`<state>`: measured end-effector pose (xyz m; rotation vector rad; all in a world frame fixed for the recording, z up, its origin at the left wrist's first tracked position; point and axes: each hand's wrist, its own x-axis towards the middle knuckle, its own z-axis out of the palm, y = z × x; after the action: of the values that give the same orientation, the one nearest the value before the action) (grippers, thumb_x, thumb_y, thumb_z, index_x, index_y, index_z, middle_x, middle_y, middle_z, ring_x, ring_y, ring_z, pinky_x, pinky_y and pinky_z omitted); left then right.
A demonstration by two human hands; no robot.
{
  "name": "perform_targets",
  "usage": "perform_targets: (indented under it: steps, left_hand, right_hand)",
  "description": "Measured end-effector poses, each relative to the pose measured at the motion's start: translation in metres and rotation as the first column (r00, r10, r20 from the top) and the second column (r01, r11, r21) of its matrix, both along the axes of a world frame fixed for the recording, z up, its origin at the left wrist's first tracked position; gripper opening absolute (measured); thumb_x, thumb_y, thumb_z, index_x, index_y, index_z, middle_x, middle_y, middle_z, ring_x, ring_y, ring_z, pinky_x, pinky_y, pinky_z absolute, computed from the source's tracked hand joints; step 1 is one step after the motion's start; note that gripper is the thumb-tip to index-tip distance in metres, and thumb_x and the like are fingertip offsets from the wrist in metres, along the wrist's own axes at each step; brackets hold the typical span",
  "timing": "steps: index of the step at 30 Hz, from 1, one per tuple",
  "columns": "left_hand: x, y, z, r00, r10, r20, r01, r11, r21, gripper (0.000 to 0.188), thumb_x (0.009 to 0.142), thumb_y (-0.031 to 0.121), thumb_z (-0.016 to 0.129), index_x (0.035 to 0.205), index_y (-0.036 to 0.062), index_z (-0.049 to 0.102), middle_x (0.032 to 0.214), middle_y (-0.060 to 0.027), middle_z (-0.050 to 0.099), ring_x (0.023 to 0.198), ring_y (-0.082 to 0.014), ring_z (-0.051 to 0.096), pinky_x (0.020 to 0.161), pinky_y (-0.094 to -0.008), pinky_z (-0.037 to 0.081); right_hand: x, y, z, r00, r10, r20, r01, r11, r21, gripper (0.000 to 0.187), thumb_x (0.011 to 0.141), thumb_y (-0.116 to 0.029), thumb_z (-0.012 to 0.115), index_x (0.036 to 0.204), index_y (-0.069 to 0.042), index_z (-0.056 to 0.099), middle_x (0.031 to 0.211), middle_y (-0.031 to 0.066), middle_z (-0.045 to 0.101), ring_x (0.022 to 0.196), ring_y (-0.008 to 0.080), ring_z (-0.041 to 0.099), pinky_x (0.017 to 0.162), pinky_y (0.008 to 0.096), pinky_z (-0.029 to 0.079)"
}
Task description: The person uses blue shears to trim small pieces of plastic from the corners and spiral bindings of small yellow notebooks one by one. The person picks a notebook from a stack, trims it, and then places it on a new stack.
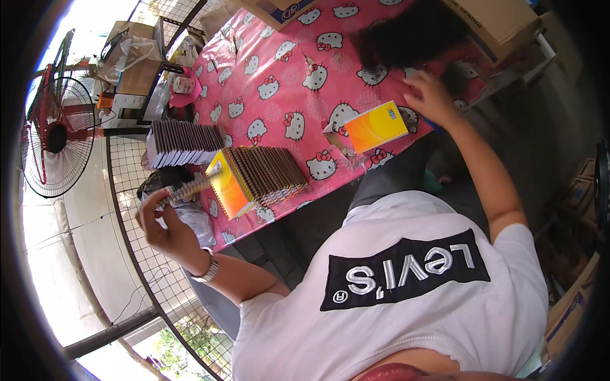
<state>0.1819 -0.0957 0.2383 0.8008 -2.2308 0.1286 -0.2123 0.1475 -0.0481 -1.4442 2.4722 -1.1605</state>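
Note:
My left hand (pixel 164 230), with a metal watch on the wrist, holds up a thin spiral-bound notebook (pixel 188 188) by its edge, off the left side of the table. Just right of it, a row of spiral notebooks (pixel 267 173) stands on edge on the pink table (pixel 279 70), fronted by a yellow-orange cover (pixel 229 189). My right hand (pixel 433 96) hovers over the table's right part with fingers spread and nothing in it. It is beside a single yellow-orange notebook (pixel 377 126) lying flat and below a blurred black mass (pixel 406 35).
A second stack of dark notebooks (pixel 181 143) lies at the table's left end. Cardboard boxes (pixel 502 19) stand along the far right and top. A red standing fan (pixel 54 136) and a wire-mesh rack (pixel 136 190) are at the left.

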Motion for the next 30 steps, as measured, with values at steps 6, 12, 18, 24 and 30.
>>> perform_targets:
  steps: [6, 12, 18, 24, 30]
  left_hand:
    - [-0.055, -0.066, -0.057, 0.94, -0.145, 0.31, -0.039, 0.854, 0.518, 0.029, 0.083, 0.001, 0.053, 0.11, 0.0028, 0.062, 0.087, -0.0139, 0.066, 0.076, -0.0261, 0.064, 0.072, -0.0356, 0.05]
    - [0.007, -0.059, -0.1, 0.939, -0.001, 0.345, -0.185, 0.843, 0.505, 0.041, 0.095, 0.019, 0.053, 0.134, 0.0069, 0.051, 0.125, -0.0175, 0.057, 0.123, -0.0341, 0.048, 0.103, -0.0406, 0.038]
    - [0.01, -0.03, -0.1, 0.992, 0.116, 0.041, -0.101, 0.575, 0.812, 0.043, 0.1, 0.025, 0.051, 0.137, 0.0024, 0.049, 0.129, -0.0214, 0.056, 0.122, -0.0337, 0.052, 0.102, -0.0393, 0.04]
    - [-0.071, -0.005, -0.088, 0.979, -0.184, -0.086, 0.2, 0.948, 0.248, 0.034, 0.092, 0.018, 0.063, 0.12, -0.0005, 0.06, 0.126, -0.0193, 0.059, 0.118, -0.0361, 0.056, 0.098, -0.0453, 0.044]
    - [-0.187, 0.101, -0.212, 0.653, -0.735, 0.185, 0.59, 0.646, 0.484, 0.031, 0.072, 0.022, 0.078, 0.097, 0.0057, 0.067, 0.114, -0.0115, 0.062, 0.102, -0.0318, 0.059, 0.084, -0.0416, 0.051]
  right_hand:
    - [-0.046, -0.123, -0.015, 0.994, -0.109, -0.02, 0.11, 0.992, 0.053, 0.033, 0.088, -0.03, 0.061, 0.115, -0.011, 0.065, 0.109, 0.0149, 0.058, 0.102, 0.0351, 0.058, 0.092, 0.0433, 0.048]
    - [-0.038, -0.15, -0.026, 0.976, -0.109, -0.19, 0.175, 0.909, 0.378, 0.034, 0.092, -0.035, 0.056, 0.119, -0.016, 0.062, 0.119, 0.017, 0.053, 0.107, 0.0395, 0.059, 0.089, 0.0494, 0.05]
    - [-0.052, -0.154, -0.016, 0.939, -0.331, -0.09, 0.342, 0.882, 0.325, 0.031, 0.08, -0.016, 0.065, 0.11, -0.01, 0.06, 0.115, 0.0164, 0.06, 0.101, 0.0381, 0.063, 0.081, 0.0476, 0.054]
    - [-0.093, -0.131, -0.024, 0.944, -0.331, -0.005, 0.331, 0.944, -0.004, 0.039, 0.079, -0.006, 0.059, 0.118, -0.009, 0.059, 0.116, 0.0158, 0.062, 0.109, 0.0369, 0.059, 0.093, 0.0441, 0.048]
    - [-0.061, -0.092, 0.008, 0.986, -0.152, 0.073, 0.164, 0.965, -0.206, 0.034, 0.082, -0.002, 0.055, 0.115, -0.008, 0.061, 0.103, 0.0146, 0.061, 0.095, 0.0317, 0.06, 0.086, 0.0377, 0.049]
